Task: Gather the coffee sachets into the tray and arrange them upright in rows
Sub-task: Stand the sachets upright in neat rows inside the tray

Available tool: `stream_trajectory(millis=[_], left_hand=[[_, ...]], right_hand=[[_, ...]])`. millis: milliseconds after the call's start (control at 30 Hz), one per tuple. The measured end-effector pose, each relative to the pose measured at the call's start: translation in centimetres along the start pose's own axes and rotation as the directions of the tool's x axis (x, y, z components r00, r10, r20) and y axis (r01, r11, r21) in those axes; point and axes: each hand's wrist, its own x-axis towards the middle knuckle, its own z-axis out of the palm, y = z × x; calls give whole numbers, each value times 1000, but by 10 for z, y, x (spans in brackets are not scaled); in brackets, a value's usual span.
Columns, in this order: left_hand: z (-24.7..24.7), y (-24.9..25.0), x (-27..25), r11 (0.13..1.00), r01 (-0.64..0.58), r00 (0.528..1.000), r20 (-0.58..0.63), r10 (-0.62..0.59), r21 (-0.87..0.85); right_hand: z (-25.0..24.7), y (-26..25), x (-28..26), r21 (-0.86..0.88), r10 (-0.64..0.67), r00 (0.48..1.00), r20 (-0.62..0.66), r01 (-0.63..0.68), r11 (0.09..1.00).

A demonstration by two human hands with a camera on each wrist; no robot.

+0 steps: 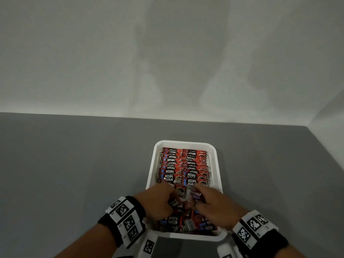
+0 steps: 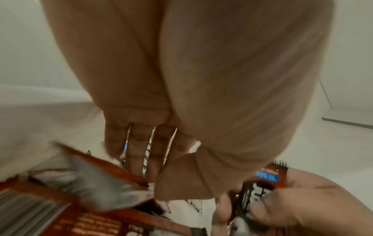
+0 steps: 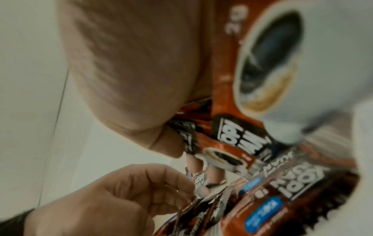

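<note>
Red coffee sachets [image 1: 183, 164] printed KOPI JUAN, each with a cup picture, stand in two rows in the far part of a white tray [image 1: 218, 164] on the grey bench [image 1: 74, 174]; loose ones [image 1: 178, 221] lie jumbled at its near end. Left hand [image 1: 158, 201] and right hand [image 1: 214, 203] both pinch sachets with curled fingers. Only the right wrist view shows the printing close up, blurred
</note>
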Motion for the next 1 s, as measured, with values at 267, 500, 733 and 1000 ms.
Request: stream_trajectory(millis=[267,500,733,1000], left_hand=[[3,2,0,999,16,997,-71,-12,49],[3,6,-1,1000,12,993,-119,-11,8],[10,16,7,928,-16,976,-209,-67,-372],[5,24,10,758,-36,967,-215,-138,-652]], right_hand=[[-1,9,8,281,93,963,-254,-19,960],[-4,1,7,441,128,934,-332,34,897],[-1,-2,21,611,193,904,-382,91,786],[-15,-19,23,771,237,861,-449,240,590]])
